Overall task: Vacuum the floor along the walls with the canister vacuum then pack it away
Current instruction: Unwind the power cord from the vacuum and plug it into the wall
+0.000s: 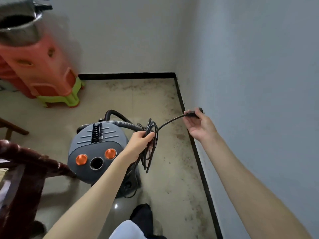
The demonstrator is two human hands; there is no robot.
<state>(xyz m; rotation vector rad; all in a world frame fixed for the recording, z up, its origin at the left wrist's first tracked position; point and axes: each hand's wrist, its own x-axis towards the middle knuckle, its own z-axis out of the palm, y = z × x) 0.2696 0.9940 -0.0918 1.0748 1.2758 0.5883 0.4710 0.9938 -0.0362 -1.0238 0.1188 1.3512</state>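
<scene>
Several limp cord (149, 144) loops hung from the left hand's (138, 142) grip; right hand (198, 125) pinched the stiffer plug (195, 113), the surest hold.

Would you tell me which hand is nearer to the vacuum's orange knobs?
Left. The left hand grips the coiled cord just above the orange knobs; the right hand holds the plug by the wall.

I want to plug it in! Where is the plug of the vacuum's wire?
The plug is pinched in the right hand, on the right of the head view, close to the wall above the black baseboard.
</scene>
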